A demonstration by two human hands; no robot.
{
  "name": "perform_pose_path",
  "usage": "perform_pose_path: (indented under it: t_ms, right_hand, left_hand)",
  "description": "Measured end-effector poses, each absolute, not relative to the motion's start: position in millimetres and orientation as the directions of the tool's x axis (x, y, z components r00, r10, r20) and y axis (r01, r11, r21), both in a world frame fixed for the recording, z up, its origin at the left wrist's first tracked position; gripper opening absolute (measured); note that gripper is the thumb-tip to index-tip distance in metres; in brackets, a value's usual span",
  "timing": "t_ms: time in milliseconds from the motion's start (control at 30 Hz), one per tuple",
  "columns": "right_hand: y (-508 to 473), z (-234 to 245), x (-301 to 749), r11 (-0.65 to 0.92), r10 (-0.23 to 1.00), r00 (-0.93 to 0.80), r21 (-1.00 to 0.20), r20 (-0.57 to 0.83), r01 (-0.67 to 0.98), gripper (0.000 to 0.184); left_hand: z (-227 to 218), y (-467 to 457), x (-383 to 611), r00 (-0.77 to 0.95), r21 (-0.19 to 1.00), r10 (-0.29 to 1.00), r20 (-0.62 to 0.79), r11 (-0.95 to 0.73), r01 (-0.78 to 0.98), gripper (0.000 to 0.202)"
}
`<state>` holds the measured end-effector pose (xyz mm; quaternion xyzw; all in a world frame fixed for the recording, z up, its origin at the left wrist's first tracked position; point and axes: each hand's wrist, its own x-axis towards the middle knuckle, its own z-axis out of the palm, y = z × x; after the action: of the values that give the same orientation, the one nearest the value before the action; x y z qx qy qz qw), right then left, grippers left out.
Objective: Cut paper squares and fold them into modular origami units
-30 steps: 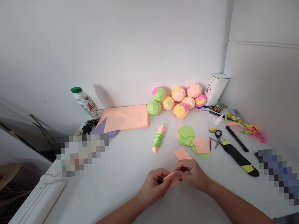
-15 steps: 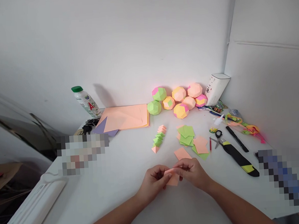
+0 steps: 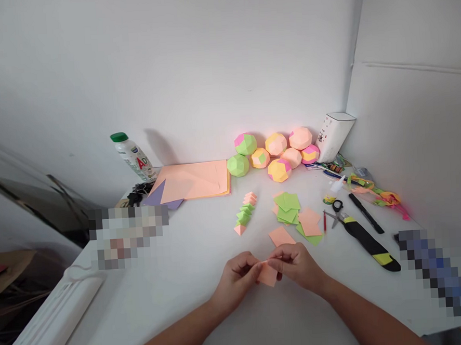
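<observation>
A small piece of peach paper [image 3: 267,275] is pinched between both hands above the white table. My left hand [image 3: 240,276] grips its left side, thumb on top and fingers behind. On the upper right edge, my right hand [image 3: 296,265] is closed with thumb and forefinger. Just beyond the hands lies a loose peach paper piece [image 3: 281,236]. Farther off, a pile of green paper pieces [image 3: 288,206] has peach ones mixed in. Left of the pile runs a row of folded green and peach paper pieces [image 3: 244,214].
Several faceted paper balls [image 3: 279,170] sit by the wall. Peach sheets [image 3: 194,180] lie left of them, near a green-capped bottle [image 3: 133,156]. At right are scissors [image 3: 335,215], a black and yellow cutter [image 3: 369,243], a black pen [image 3: 366,213] and a glue bottle [image 3: 336,185].
My left thumb and fingers have shifted slightly up along the paper, so more of its face shows. The right hand has hardly moved. Other things stay in place.
</observation>
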<state>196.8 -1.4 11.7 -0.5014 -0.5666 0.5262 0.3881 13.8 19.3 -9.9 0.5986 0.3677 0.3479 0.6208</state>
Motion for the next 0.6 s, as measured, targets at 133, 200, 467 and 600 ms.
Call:
perform_pose_path:
  t_ms: [133, 200, 467, 600]
  right_hand:
    - [-4, 7, 192, -0.053, 0.970, -0.230, -0.988, -0.085, 0.144, 0.017]
    - [-5, 6, 189, -0.053, 0.969, -0.232, -0.986, -0.090, 0.158, 0.016]
    - [-4, 13, 192, 0.006, 0.985, -0.170, -0.973, -0.034, 0.229, 0.015]
    - [-2, 16, 195, 0.008, 0.989, -0.149, -0.980, -0.022, 0.196, 0.015]
  left_hand:
    - [-7, 19, 15, 0.462, 0.999, 0.886, 0.037, -0.040, -0.003, 0.018]
    - [-7, 18, 15, 0.456, 0.999, 0.889, 0.032, -0.041, 0.011, 0.015]
    - [-8, 19, 14, 0.392, 0.999, 0.920, 0.009, -0.023, 0.031, 0.014]
    - [-5, 20, 13, 0.371, 0.996, 0.928, 0.046, -0.016, -0.083, 0.014]
